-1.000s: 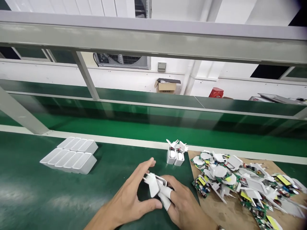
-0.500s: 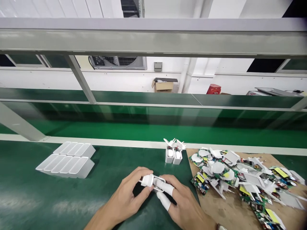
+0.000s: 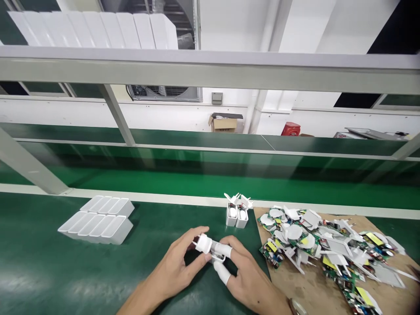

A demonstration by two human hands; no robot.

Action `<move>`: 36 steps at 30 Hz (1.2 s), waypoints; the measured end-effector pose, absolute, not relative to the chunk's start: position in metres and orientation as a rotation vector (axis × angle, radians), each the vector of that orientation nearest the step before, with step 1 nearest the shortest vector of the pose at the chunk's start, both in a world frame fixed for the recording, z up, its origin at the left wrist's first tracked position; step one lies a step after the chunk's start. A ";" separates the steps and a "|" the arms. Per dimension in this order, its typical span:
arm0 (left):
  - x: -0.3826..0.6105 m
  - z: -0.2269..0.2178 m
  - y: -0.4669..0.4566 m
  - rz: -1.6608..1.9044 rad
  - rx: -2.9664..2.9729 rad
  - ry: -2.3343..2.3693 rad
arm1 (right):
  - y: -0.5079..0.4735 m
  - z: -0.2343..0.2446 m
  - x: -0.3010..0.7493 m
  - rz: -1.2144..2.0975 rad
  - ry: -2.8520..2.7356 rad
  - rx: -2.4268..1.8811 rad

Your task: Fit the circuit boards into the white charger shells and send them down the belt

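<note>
White charger, pinched in curled left hand, gripped by right hand (finger-capped)

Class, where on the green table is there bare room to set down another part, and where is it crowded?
Bare tabletop lies between the white plastic cases and two part-filled charger cases, and left of the left hand. Crowded: the brown board, heaped with circuit boards except beside the right hand.

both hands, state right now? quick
Left hand: closed, pinching the white plug piece.
Right hand: closed, holding the white adapter casing with white-covered thumb and finger.
</note>
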State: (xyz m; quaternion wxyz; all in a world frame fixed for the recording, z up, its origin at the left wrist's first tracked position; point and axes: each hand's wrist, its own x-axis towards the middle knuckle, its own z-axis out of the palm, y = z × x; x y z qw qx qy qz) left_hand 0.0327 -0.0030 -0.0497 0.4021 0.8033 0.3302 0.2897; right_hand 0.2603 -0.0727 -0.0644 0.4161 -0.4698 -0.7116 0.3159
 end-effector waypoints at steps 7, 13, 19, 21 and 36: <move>0.048 -0.057 -0.022 1.034 2.179 0.816 | -0.065 -0.065 0.244 1.587 -0.677 -0.915; 0.050 -0.049 -0.026 1.079 2.353 0.794 | -0.069 -0.067 0.241 1.522 -0.737 -0.958; 0.044 -0.051 -0.013 0.892 2.425 0.945 | -0.075 -0.080 0.244 1.023 -1.322 -1.084; 0.047 -0.050 0.001 0.833 2.307 1.002 | -0.079 -0.079 0.247 0.768 -1.518 -1.166; 0.066 -0.042 0.042 0.784 2.323 1.164 | -0.069 -0.147 0.253 -0.018 -1.838 -1.080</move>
